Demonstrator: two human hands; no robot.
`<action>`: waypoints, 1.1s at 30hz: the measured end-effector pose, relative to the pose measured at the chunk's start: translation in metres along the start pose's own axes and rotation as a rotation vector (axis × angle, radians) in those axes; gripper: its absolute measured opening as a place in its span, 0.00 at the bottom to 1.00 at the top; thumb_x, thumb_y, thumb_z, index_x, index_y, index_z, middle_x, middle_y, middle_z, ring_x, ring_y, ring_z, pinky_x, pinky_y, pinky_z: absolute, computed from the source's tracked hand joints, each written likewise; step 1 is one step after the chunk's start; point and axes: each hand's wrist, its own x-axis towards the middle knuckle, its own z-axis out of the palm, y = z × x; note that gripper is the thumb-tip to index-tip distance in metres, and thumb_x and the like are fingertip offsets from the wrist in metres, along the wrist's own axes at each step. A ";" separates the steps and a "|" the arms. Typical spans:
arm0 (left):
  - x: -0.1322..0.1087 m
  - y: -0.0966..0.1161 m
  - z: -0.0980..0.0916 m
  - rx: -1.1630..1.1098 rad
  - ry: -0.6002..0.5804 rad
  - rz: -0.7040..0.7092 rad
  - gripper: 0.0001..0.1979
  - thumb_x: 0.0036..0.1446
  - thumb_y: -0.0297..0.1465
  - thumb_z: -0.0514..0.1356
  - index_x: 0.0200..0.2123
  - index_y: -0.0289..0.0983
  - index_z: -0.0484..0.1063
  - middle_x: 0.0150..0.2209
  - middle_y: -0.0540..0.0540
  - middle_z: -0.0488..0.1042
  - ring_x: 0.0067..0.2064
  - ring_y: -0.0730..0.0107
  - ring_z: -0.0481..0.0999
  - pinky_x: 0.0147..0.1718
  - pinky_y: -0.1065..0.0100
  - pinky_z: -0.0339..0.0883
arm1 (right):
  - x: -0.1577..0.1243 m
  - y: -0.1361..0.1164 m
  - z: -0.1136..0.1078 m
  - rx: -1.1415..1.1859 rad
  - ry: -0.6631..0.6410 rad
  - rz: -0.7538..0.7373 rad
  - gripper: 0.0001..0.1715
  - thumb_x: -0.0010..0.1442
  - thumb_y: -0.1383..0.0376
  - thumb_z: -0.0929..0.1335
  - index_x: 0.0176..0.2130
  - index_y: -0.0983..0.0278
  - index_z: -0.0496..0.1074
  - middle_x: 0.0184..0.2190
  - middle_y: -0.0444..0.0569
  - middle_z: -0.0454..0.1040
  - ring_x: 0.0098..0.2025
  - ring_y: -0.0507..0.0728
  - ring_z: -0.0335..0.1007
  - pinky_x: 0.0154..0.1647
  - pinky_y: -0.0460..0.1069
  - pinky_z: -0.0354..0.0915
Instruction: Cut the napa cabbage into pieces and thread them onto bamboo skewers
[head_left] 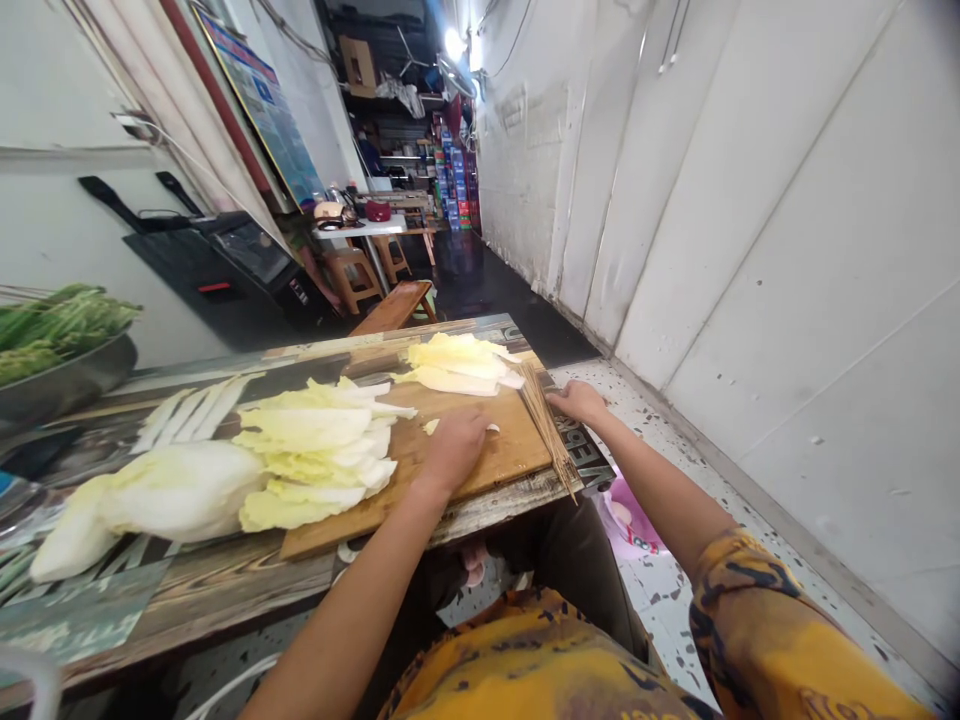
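My left hand [459, 447] is low over the wooden cutting board [517, 440], fingers curled and closed around a small piece of napa cabbage [492, 428] whose pale tip pokes out. My right hand [579, 402] is at the table's right edge with its fingers pinched together; what they hold, if anything, is hidden. Just left of its fingertips lies a bundle of thin bamboo skewers [550, 420] along the board's edge. Cut cabbage leaves [322, 450] are piled on the board's left side, and more leaves [457, 362] lie at its far end.
A whole napa cabbage [187, 488] lies left of the board, before white strips [199, 410]. A metal bowl [82, 385] of greens stands far left. On the floor at right is a pink bag or bin [630, 515]. Beyond the table are a wooden bench [394, 305] and stools [352, 280].
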 end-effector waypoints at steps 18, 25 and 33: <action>0.000 0.000 0.000 0.059 0.055 0.046 0.10 0.60 0.23 0.53 0.37 0.35 0.75 0.35 0.41 0.76 0.40 0.61 0.74 0.40 0.62 0.66 | 0.009 0.003 -0.006 -0.068 -0.035 -0.019 0.20 0.62 0.59 0.66 0.52 0.67 0.67 0.50 0.54 0.69 0.47 0.58 0.69 0.46 0.57 0.68; -0.010 0.017 -0.031 -0.061 0.471 0.160 0.12 0.61 0.24 0.54 0.45 0.37 0.73 0.41 0.42 0.78 0.42 0.64 0.76 0.41 0.64 0.68 | -0.004 0.012 -0.006 -0.066 -0.015 -0.055 0.19 0.63 0.59 0.66 0.52 0.65 0.67 0.50 0.53 0.69 0.47 0.58 0.69 0.46 0.57 0.68; -0.039 0.050 -0.056 -0.238 0.623 0.102 0.13 0.56 0.22 0.59 0.45 0.36 0.74 0.40 0.43 0.80 0.43 0.68 0.77 0.45 0.67 0.69 | -0.008 0.020 0.000 0.085 0.006 -0.041 0.19 0.63 0.59 0.66 0.52 0.65 0.67 0.50 0.52 0.69 0.47 0.58 0.69 0.46 0.58 0.68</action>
